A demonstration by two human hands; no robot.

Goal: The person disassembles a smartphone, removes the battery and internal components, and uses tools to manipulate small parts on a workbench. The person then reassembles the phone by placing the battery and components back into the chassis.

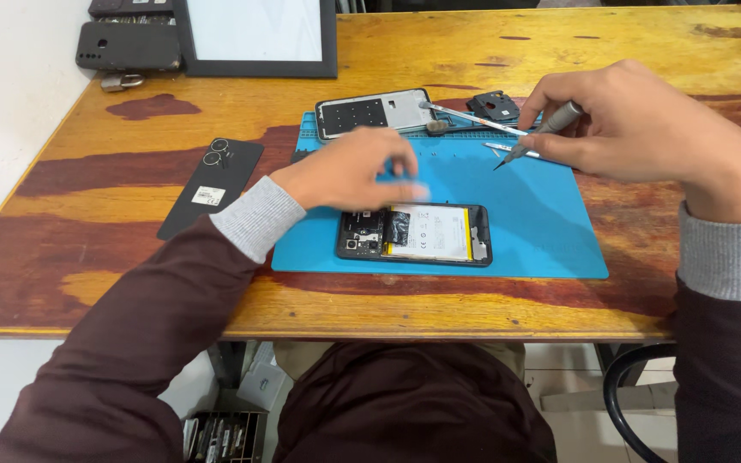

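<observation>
A worn wooden table with red and yellow patches fills the view, and a blue mat lies in the middle of it. The left hand hovers just above the open phone; it is blurred, its fingers look loosely spread, and I cannot tell if it holds anything. The right hand pinches a thin screwdriver between thumb and fingers, with the tip pointing down at the mat. The open phone lies flat near the front edge of the mat, back off, so its white battery and dark little parts show. It looks light and stiff, but the bare insides look easy to hurt, so the safe place to take hold is by the long outer edges, not on the battery or the small parts. It may slide a bit less on the mat than on bare wood. Behind the hands lie a phone frame, a pair of tweezers and a small black part. On the wood to the left lies the black back cover. At the far edge stand a picture frame and a black case.
</observation>
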